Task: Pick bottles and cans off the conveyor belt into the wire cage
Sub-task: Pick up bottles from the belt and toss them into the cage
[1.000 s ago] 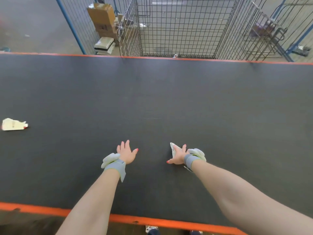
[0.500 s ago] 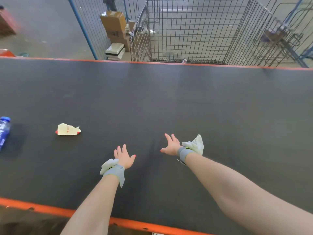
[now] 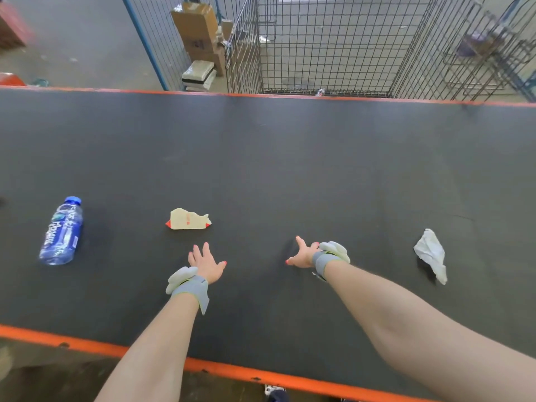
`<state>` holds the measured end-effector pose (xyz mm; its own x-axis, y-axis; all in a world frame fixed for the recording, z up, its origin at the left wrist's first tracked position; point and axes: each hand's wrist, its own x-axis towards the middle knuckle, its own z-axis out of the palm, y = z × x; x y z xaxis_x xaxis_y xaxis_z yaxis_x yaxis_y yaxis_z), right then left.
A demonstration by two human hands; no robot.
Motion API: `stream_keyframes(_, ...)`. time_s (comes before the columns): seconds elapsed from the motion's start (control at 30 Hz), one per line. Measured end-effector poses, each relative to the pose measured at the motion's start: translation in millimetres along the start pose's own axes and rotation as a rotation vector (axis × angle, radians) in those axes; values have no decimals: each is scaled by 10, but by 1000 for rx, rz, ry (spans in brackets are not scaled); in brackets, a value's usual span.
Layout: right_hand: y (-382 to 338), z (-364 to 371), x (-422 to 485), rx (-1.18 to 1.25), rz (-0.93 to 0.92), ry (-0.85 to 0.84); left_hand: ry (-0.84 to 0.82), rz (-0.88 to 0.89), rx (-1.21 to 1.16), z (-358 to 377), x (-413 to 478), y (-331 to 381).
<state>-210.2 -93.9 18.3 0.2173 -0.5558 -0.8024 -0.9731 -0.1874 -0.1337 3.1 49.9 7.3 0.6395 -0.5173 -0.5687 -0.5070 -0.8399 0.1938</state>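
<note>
A blue plastic bottle (image 3: 61, 231) with a blue cap lies on its side at the left of the dark conveyor belt (image 3: 290, 158). Beyond the belt's far edge stands the wire cage (image 3: 327, 44). My left hand (image 3: 205, 262) hovers over the belt near the middle with fingers spread and holds nothing; the bottle lies well to its left. My right hand (image 3: 303, 253) is held out flat a little to the right, fingers straight, also with nothing in it. Both wrists wear grey straps.
A torn beige carton scrap (image 3: 188, 219) lies just beyond my left hand. A crumpled white paper (image 3: 431, 253) lies right of my right arm. Orange rails (image 3: 232, 369) edge the belt near and far. Cardboard boxes (image 3: 200, 33) stand left of the cage.
The carton scrap and the bottle have travelled right along the belt, the bottle coming fully into view. The white paper now lies clear to the right of my right hand, which has opened flat.
</note>
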Motion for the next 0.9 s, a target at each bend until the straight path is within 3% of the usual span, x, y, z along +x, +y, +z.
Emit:
stream_keyframes(0.37, -220, -57, 45, 120, -141, 70, 101, -41, 27, -133, 30, -89)
stream_keyframes(0.63, -316, -88, 68, 64, -203, 132, 144, -163, 36, -288, 74, -300)
stream_keyframes(0.9, -410, -177, 164, 75, -209, 152, 163, -280, -107, -172, 236, -147)
